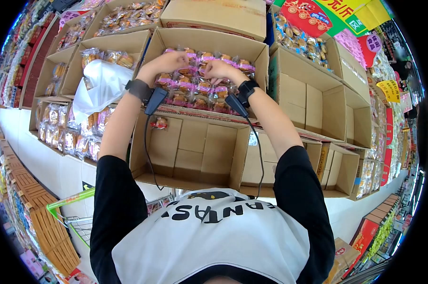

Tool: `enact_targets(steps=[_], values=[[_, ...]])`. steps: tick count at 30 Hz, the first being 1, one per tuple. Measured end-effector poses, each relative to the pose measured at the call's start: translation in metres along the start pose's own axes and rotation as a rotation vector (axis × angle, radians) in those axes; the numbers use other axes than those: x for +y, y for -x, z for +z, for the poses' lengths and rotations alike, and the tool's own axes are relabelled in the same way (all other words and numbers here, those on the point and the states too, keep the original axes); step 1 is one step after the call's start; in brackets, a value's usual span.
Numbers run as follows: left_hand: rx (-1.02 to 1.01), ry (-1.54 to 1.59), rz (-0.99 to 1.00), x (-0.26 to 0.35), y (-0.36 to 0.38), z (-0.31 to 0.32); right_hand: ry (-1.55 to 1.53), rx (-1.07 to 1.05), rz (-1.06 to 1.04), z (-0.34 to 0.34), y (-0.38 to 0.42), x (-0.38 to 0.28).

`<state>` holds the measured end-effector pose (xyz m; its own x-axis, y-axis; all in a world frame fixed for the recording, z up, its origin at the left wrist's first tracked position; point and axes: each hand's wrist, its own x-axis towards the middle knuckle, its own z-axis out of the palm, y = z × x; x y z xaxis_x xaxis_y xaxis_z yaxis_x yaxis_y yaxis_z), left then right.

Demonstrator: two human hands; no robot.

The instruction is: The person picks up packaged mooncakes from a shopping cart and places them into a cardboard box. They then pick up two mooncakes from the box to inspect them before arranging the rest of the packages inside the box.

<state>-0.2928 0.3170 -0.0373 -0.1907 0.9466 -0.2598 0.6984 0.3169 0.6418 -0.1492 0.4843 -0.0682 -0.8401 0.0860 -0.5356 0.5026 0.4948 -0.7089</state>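
Note:
Rows of small wrapped cakes (182,84) in clear and pink packaging lie in a cardboard box (209,37) in front of me. My left hand (174,61) is over the box's left part, closed with its fingers curled in; what they hold, if anything, is hidden. Close by to the right, my right hand (219,71) bends its fingers down onto a wrapped cake in the middle rows, thumb and fingers closed about its wrapper. Both wrists carry black bands with cabled devices.
Nearer me is an open cardboard box (190,146) with a small red packet (159,123) in its corner. A white plastic bag (100,85) lies over pastries to the left. More cardboard boxes (308,102) stand right. A green-handled shopping cart (72,199) is lower left.

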Motion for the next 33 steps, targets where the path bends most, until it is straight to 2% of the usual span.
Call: enact_targets(steps=[1,3,5,7,9,11,14,17,18,22,26,28,33], values=[[0.164,0.094,0.062,0.012,0.006,-0.008,-0.119,0.024,-0.059,-0.005,0.008,-0.007],[0.235,0.158,0.007,0.034,0.024,-0.017,-0.135,0.046,-0.094,-0.007,0.022,-0.017],[0.463,0.287,0.121,0.048,0.039,-0.021,-0.217,0.14,-0.245,-0.009,0.034,-0.021],[0.53,0.362,0.117,0.066,0.058,-0.019,-0.219,0.223,-0.329,-0.006,0.053,-0.024],[0.721,0.447,0.087,0.091,0.084,-0.014,-0.223,0.304,-0.415,-0.001,0.077,-0.026],[0.751,0.402,0.064,0.099,0.104,-0.003,-0.318,0.36,-0.49,0.007,0.105,-0.028],[0.904,0.529,0.086,0.106,0.13,0.027,-0.411,0.392,-0.536,0.019,0.151,-0.028],[0.928,0.579,0.087,0.135,0.159,0.059,-0.475,0.409,-0.632,0.032,0.196,-0.028],[0.906,0.635,0.058,0.139,0.167,0.069,-0.517,0.389,-0.551,0.037,0.214,-0.032],[0.889,0.605,0.042,0.157,0.196,0.103,-0.559,0.364,-0.633,0.06,0.252,-0.031],[0.905,0.639,-0.02,0.174,0.221,0.13,-0.507,0.273,-0.677,0.086,0.274,-0.028],[0.907,0.47,-0.07,0.172,0.231,0.143,-0.456,0.216,-0.678,0.1,0.277,-0.025],[0.888,0.413,-0.177,0.185,0.264,0.172,-0.339,0.062,-0.69,0.13,0.277,-0.021]])
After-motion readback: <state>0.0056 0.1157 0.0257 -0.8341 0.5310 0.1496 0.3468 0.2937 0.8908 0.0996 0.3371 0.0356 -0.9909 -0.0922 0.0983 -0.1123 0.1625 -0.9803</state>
